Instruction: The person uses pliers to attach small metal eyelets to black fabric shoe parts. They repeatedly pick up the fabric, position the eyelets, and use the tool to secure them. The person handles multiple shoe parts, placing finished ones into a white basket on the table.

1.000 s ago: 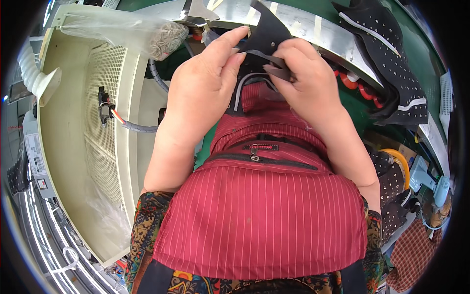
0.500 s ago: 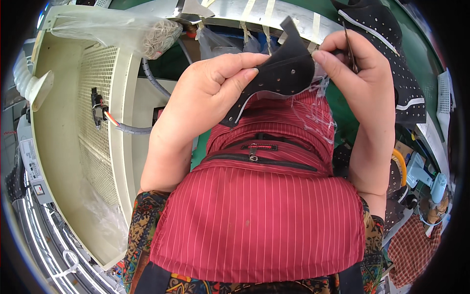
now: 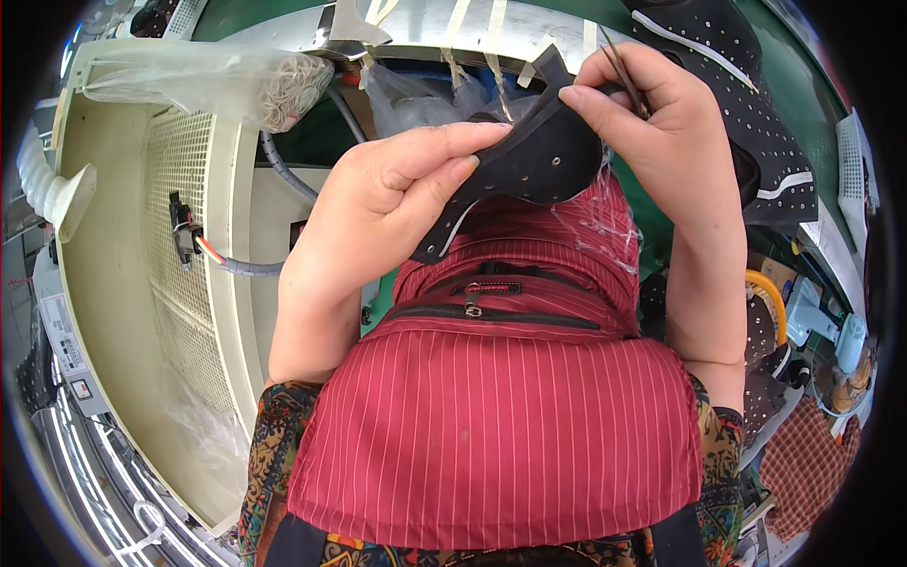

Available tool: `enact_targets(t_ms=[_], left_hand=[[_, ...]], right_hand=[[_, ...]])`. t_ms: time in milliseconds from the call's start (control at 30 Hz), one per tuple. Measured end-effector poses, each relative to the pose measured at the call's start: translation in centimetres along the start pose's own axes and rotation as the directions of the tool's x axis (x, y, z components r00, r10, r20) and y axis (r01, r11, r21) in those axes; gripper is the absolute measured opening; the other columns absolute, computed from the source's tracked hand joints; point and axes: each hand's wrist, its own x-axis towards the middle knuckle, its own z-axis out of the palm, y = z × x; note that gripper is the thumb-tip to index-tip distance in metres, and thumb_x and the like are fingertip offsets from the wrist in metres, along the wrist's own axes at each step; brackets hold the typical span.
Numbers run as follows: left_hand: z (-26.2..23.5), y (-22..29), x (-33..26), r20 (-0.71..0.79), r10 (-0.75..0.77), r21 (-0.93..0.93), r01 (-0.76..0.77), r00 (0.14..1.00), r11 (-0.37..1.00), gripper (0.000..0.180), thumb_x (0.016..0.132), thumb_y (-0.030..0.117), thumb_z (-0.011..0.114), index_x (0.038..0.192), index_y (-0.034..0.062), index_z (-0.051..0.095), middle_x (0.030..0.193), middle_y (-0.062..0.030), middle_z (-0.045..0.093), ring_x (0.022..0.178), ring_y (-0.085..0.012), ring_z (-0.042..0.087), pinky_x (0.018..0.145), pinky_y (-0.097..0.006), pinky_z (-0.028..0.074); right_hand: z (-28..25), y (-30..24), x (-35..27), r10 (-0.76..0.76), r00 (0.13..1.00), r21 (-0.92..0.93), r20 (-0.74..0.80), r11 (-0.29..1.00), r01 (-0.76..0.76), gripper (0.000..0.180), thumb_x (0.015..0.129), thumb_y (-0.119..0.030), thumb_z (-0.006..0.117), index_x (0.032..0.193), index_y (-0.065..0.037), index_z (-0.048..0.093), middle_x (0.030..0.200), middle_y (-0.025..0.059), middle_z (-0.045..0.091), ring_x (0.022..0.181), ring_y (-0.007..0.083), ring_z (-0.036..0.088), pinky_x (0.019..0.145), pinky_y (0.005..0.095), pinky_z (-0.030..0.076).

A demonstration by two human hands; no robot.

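Before me, above the red striped apron (image 3: 491, 416), hangs a curved black fabric piece (image 3: 529, 165) with small metal-rimmed holes and a pale line along one edge. My left hand (image 3: 387, 194) pinches its left side between thumb and forefinger. The upper right edge is pinched by my right hand (image 3: 661, 123), thumb against forefinger. A thin, dark, pointed metal tool (image 3: 624, 71), like snips or tweezers, is also tucked in the right hand's fingers; its lower part is hidden. Several similar black pieces (image 3: 765, 123) with white strips lie on the green table to the right.
A cream-coloured trough (image 3: 109, 312) with a mesh panel stands at left. On its far end lies a clear plastic bag (image 3: 179, 76) beside bundled pale cord (image 3: 295, 92). Tape strips (image 3: 496, 38) hang off the metal edge ahead. A checked cloth (image 3: 808, 463) is at lower right.
Both hands and the black piece have shifted slightly left in view. The piece has tilted, and my right hand now pinches higher along its upper edge, with the metal tool leaning further left.
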Motion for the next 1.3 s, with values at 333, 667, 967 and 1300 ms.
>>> enact_targets(t_ms=[333, 667, 967, 1300], left_hand=[[-0.6, -0.2, 0.1, 0.087, 0.046, -0.01, -0.046, 0.995, 0.999, 0.027, 0.09, -0.002, 0.049, 0.114, -0.0027, 0.061, 0.105, -0.0101, 0.066, 0.097, -0.0142, 0.061, 0.086, -0.025, 0.047], [-1.4, -1.6, 0.3, 0.234, -0.038, -0.147, 0.074, 0.972, 0.986, 0.03, 0.09, 0.0, 0.05, 0.119, -0.0047, 0.056, 0.111, -0.0108, 0.063, 0.102, -0.0149, 0.059, 0.089, -0.027, 0.046], [-0.1, -2.1, 0.3, 0.31, -0.138, -0.153, 0.193, 0.94, 0.969, 0.037, 0.087, 0.001, 0.056, 0.123, -0.0057, 0.05, 0.107, -0.0076, 0.063, 0.096, -0.0093, 0.058, 0.085, -0.023, 0.046], [1.0, -3.7, 1.3, 0.341, -0.142, -0.364, 0.27, 0.929, 0.891, 0.036, 0.089, 0.001, 0.044, 0.125, -0.0042, 0.047, 0.111, -0.0082, 0.06, 0.1, -0.0101, 0.057, 0.086, -0.022, 0.046]], right_hand=[[0.5, 1.0, 0.1, -0.036, 0.996, 0.123, 0.08, 0.992, 0.026, 0.011, 0.085, -0.009, 0.063, 0.09, 0.001, 0.062, 0.071, -0.0026, 0.052, 0.066, 0.0035, 0.045, 0.059, 0.0192, 0.037], [-0.9, 1.7, 0.3, -0.042, 0.92, 0.075, 0.389, 0.997, 0.014, 0.012, 0.087, -0.01, 0.061, 0.085, 0.0, 0.056, 0.074, -0.002, 0.051, 0.071, 0.0054, 0.045, 0.063, 0.021, 0.038], [-0.6, 1.4, 0.5, -0.035, 0.937, -0.022, 0.348, 0.999, 0.045, 0.01, 0.087, -0.007, 0.061, 0.086, 0.0, 0.055, 0.073, -0.0037, 0.049, 0.069, 0.0039, 0.043, 0.061, 0.0191, 0.036], [1.9, 1.1, -0.2, -0.359, 0.928, -0.469, 0.104, 0.805, 0.364, 0.016, 0.076, -0.009, 0.07, 0.088, -0.005, 0.06, 0.073, 0.0052, 0.056, 0.063, 0.0159, 0.053, 0.056, 0.0271, 0.042]])
